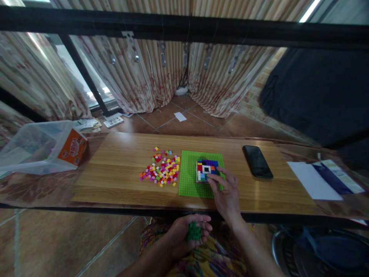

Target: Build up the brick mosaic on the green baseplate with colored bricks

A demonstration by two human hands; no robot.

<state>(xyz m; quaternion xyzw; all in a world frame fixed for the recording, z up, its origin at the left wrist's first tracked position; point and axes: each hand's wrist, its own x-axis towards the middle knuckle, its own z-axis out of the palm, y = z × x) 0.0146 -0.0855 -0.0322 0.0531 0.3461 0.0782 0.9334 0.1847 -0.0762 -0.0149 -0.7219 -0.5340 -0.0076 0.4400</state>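
My left hand (188,232), palm up and cupped below the table edge, holds a small heap of green toy bricks (194,231). My right hand (227,188) reaches over a light green studded baseplate (188,186). On that plate sits a low square build of multicoloured toy bricks (203,163), with a white ring around a black centre. My right thumb and forefinger are bent at the build's right front corner; whatever is between the fingertips is too small to make out. Left of the plate lies a loose pile of small bricks (165,171), mostly yellow, red, pink and orange.
A black phone (257,161) lies on the wooden board (115,165) to the right. Beyond it are white papers (314,181). A clear plastic bin (37,142) with an orange label stands at far left. A dark bar (184,29) crosses above, before striped curtains (161,77).
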